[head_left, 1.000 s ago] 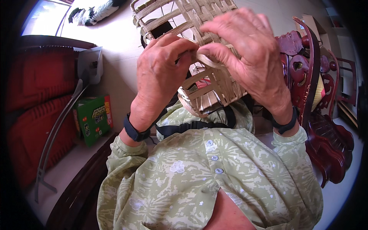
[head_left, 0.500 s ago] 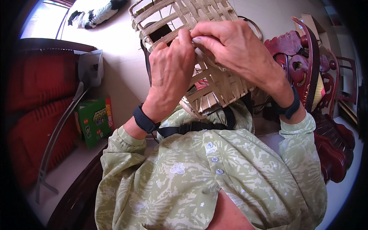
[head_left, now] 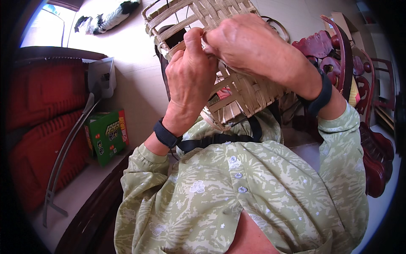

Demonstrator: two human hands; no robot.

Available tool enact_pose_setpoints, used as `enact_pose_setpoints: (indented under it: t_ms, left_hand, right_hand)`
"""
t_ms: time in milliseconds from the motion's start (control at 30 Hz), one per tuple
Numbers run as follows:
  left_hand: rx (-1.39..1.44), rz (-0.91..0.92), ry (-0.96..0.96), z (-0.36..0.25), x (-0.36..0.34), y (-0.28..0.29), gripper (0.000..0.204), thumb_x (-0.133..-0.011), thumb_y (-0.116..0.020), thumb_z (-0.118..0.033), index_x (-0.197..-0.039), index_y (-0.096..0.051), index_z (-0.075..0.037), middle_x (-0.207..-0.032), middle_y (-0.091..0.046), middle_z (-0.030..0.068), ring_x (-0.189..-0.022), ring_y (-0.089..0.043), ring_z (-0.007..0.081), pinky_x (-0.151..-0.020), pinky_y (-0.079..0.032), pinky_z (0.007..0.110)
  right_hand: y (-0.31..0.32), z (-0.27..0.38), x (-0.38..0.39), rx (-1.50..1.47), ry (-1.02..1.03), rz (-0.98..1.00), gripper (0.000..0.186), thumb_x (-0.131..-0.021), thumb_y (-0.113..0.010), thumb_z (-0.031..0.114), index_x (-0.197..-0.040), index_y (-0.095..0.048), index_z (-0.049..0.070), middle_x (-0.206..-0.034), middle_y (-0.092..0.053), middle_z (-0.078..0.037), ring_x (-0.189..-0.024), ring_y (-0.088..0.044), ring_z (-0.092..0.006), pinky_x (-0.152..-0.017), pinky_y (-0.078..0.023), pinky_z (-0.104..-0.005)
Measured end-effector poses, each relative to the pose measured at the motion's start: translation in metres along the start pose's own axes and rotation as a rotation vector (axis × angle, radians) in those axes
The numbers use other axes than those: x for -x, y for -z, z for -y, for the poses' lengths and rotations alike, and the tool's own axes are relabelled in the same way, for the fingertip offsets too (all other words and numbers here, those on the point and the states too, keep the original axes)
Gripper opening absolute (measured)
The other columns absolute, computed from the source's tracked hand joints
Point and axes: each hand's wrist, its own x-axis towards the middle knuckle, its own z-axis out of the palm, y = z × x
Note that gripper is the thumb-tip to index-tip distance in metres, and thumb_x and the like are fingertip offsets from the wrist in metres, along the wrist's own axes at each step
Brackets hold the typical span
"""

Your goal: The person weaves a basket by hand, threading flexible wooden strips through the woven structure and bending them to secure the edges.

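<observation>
A tan woven frame (head_left: 245, 95) of flat interlaced strips lies tilted in front of me, its lower end close to my lap. Gaps show between some strips, with a dark opening near its upper left. My left hand (head_left: 190, 76) is closed over the frame, thumb pointing up. Pressed against its fingertips is my right hand (head_left: 253, 46), bent at the wrist, its fingers also closed. A pale strip seems pinched between the two, mostly hidden by the fingers. Dark bands circle both wrists.
A chair with red cushions (head_left: 46, 93) stands at left, beside a grey metal stand (head_left: 99, 80) and a green box (head_left: 108, 137). Carved dark-red wooden furniture (head_left: 315, 44) is at right. A black-and-white animal (head_left: 103, 21) lies on the floor at the far left.
My right hand has rolled over, its back now turned up and its elbow farther out to the right. My left thumb has risen straighter. The woven frame has hardly moved.
</observation>
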Motion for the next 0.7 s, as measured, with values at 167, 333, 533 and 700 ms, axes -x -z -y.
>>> enact_pose_setpoints:
  t_ms: [167,333,533,700]
  left_hand:
    - [0.013,0.036,0.002,-0.004,-0.003,0.005,0.037,-0.082,-0.067,-0.004,-0.116,-0.052,-0.008,-0.073,-0.067,0.0111,-0.066,-0.066,0.0338,-0.064,-0.056,0.041]
    - [0.225,0.216,0.054,0.001,-0.003,0.027,0.051,-0.091,-0.062,0.0,-0.139,-0.047,-0.008,-0.096,-0.07,0.0165,-0.084,-0.071,0.0296,-0.074,-0.056,0.039]
    - [0.434,0.201,0.089,0.007,-0.016,0.045,0.045,-0.092,-0.055,0.006,-0.135,-0.051,-0.003,-0.093,-0.07,0.0205,-0.08,-0.071,0.0378,-0.067,-0.056,0.042]
    - [0.377,0.069,0.098,0.012,-0.017,0.034,0.022,-0.095,-0.059,0.0,-0.116,-0.057,-0.004,-0.083,-0.069,0.0167,-0.07,-0.07,0.0321,-0.059,-0.054,0.039]
  right_hand:
    - [-0.007,-0.021,-0.018,-0.32,-0.01,0.067,0.019,-0.096,-0.062,0.017,-0.089,-0.064,-0.001,-0.065,-0.065,-0.017,-0.051,-0.062,-0.0268,-0.051,-0.051,-0.0378]
    - [0.003,-0.032,-0.018,-1.128,-0.277,0.3,0.019,-0.099,-0.061,0.015,-0.099,-0.069,-0.003,-0.066,-0.067,-0.006,-0.045,-0.056,-0.0071,-0.037,-0.038,-0.0208]
    - [-0.013,-0.028,-0.017,-1.99,-0.601,0.398,0.02,-0.101,-0.059,0.017,-0.086,-0.061,0.004,-0.069,-0.064,0.003,-0.04,-0.039,0.0026,-0.032,-0.027,-0.0143]
    - [0.004,-0.017,-0.005,-1.589,-0.476,0.24,0.018,-0.099,-0.064,0.017,-0.101,-0.069,0.0,-0.07,-0.066,0.001,-0.04,-0.044,0.0006,-0.034,-0.031,-0.0154]
